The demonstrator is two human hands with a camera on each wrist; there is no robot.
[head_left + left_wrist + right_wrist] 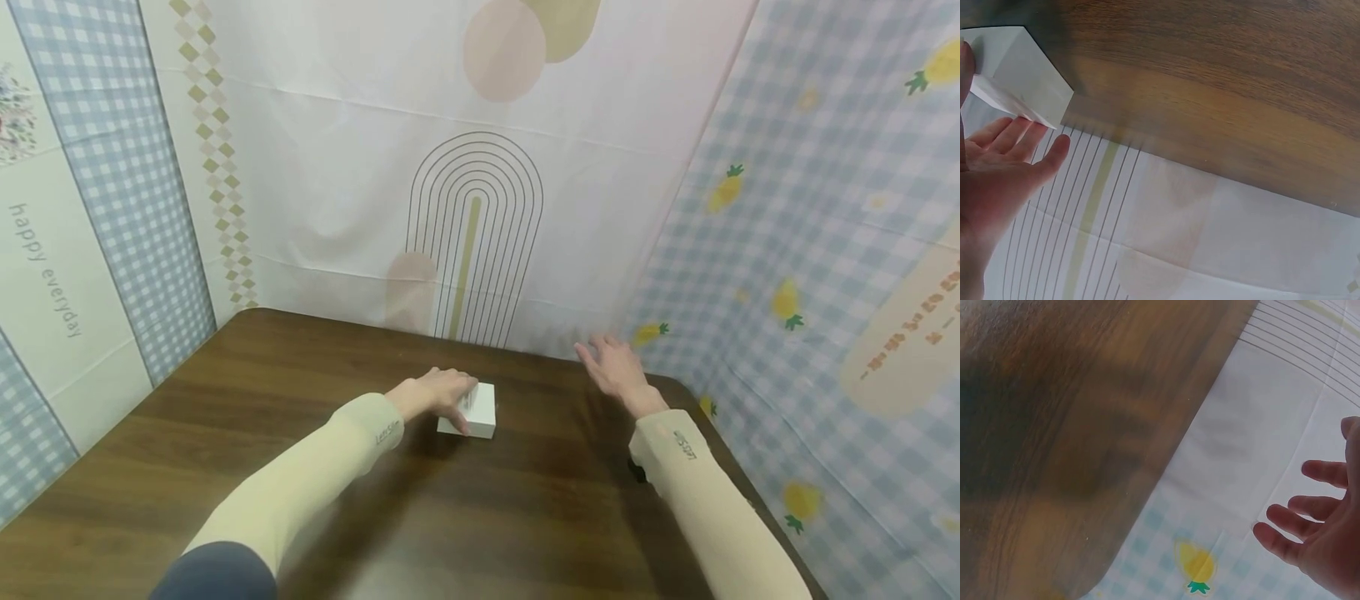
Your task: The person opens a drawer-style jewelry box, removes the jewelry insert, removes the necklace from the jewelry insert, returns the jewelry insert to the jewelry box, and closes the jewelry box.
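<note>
A small white box [483, 406] lies on the brown wooden table in the head view. My left hand [438, 390] reaches over its left part, thumb at the near side, gripping it. Faint markings on the top are partly covered by the fingers. In the left wrist view, the fingertips of the left hand [1007, 156] meet an edge of the white box [1032, 78], and a thin white flap or panel seems to stand out there. My right hand [613, 367] is held above the table's far right, fingers spread, holding nothing; the right wrist view shows the right hand [1316, 531] likewise.
The wooden table [300, 467] has a rounded far right corner. A white patterned cloth [322, 192] hangs behind its far edge. Checked cloth with pineapples [780, 275] hangs along the right, and another checked cloth [97, 100] along the left.
</note>
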